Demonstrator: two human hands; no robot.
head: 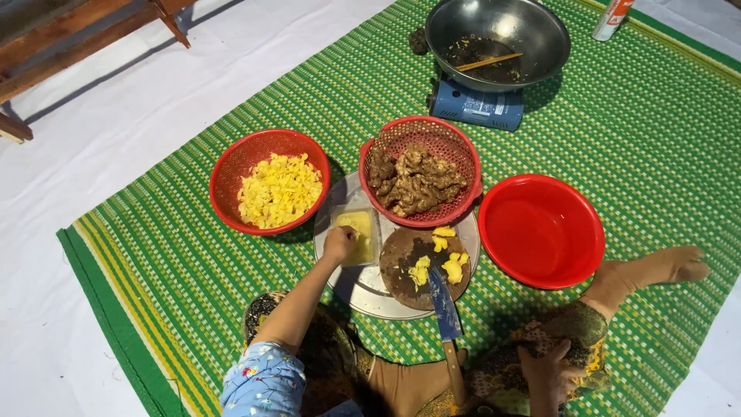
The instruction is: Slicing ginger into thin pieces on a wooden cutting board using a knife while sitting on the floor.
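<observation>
Fingers of the left hand (340,242) are bunched together and dip into the small clear tub (357,235) of yellow pieces, though whether they pinch a piece cannot be told from here. Off to the side, the right hand (549,369) rests with fingers loose on the patterned cloth over the knee, holding nothing. A cleaver (445,309) lies with its blade on the round wooden board (405,266) and its handle pointing back toward the person, next to a few cut yellow chunks (450,264). Both tub and board sit on a round metal tray (363,293) on the green woven mat (641,131). Behind them a red basket of brown ginger roots (417,181) overlaps the tray, a red bowl of yellow slices (278,189) stands to the left, and an empty red bowl (540,230) to the right. To do this well, I judge the left hand should stay clear of the blade edge and keep the tub steady on the tray.
</observation>
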